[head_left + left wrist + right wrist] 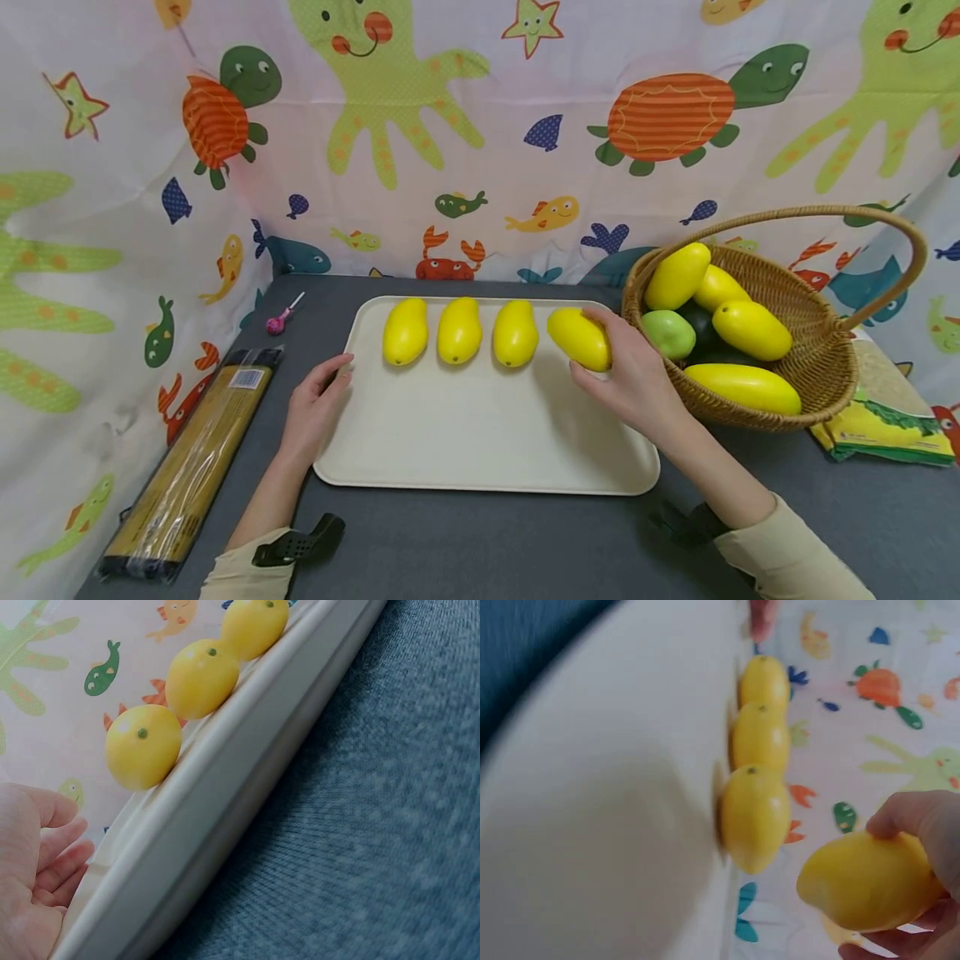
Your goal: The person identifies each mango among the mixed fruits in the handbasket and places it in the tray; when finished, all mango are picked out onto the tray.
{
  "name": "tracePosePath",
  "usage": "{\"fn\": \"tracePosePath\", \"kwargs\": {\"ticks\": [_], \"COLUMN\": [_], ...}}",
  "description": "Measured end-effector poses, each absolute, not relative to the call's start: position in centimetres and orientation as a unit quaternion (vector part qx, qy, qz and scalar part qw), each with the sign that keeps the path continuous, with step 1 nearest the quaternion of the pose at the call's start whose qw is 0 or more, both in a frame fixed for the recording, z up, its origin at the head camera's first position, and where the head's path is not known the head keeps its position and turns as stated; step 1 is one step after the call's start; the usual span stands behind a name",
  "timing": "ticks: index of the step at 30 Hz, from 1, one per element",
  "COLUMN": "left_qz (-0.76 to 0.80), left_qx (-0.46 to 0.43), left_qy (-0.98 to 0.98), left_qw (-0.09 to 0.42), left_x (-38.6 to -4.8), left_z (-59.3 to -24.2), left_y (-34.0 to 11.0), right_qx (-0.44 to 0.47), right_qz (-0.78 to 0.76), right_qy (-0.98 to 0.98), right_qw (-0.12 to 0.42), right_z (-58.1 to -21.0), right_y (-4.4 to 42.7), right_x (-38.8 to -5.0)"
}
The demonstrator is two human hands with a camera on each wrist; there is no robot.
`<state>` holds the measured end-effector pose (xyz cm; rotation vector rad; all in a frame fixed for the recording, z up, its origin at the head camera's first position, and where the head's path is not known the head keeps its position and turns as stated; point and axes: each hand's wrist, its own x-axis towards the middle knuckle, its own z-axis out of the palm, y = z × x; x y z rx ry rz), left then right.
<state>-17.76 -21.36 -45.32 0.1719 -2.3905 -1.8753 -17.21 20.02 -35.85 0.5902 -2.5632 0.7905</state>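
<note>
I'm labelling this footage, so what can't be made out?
Head view: dark fruit, partly hidden by mangoes in wicker basket.
Head view: barcode label, print too small.
Left wrist view: left hand, cut off by the left edge.
Right wrist view: held mango, one end covered by the right hand.

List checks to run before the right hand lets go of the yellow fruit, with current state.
1. Grip: ok. The right hand holds the yellow fruit between thumb and fingers.
2. Fruit down on the tray: not ok. The right wrist view shows it raised off the surface.
3. Spacing: ok. It is apart from the three yellow fruits in the row.
4. Alignment: not ok. It slants compared with those three.
5. Left hand steadying the tray: cannot tell. It is at the left edge; firm contact is unclear.
6. Basket not touching the tray: cannot tell. The right hand covers part of that side.
</note>
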Motion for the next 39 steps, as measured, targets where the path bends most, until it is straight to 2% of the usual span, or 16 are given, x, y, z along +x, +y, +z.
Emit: {"fn": "tracePosePath", "kwargs": {"ticks": [4,12,20,39], "left_qz": [-0.618,-0.606,-0.606,-0.612], "left_qx": [0.048,0.056,0.059,0.061], "left_qy": [-0.783,-0.792,-0.792,-0.788], "left_qw": [0.052,0.048,0.048,0.041], "left_x": [-17.8,-17.9,-17.9,-17.7], "left_z": [-45.3,-45.2,-45.3,-45.1], "left_y": [-21.2,-21.2,-21.2,-21.3], "right_qx": [0.204,0.191,0.2,0.185], "right_qz": [0.256,0.219,0.187,0.234], "right_qy": [-0.926,-0.947,-0.954,-0.952], "right_qw": [0.19,0.135,0.122,0.073], "right_z": [-37.3,-38.9,-39.7,-40.5], "right_y": [19.5,18.7,18.8,19.8], "right_x": [-18.8,-21.1,-22.6,-22.1]}}
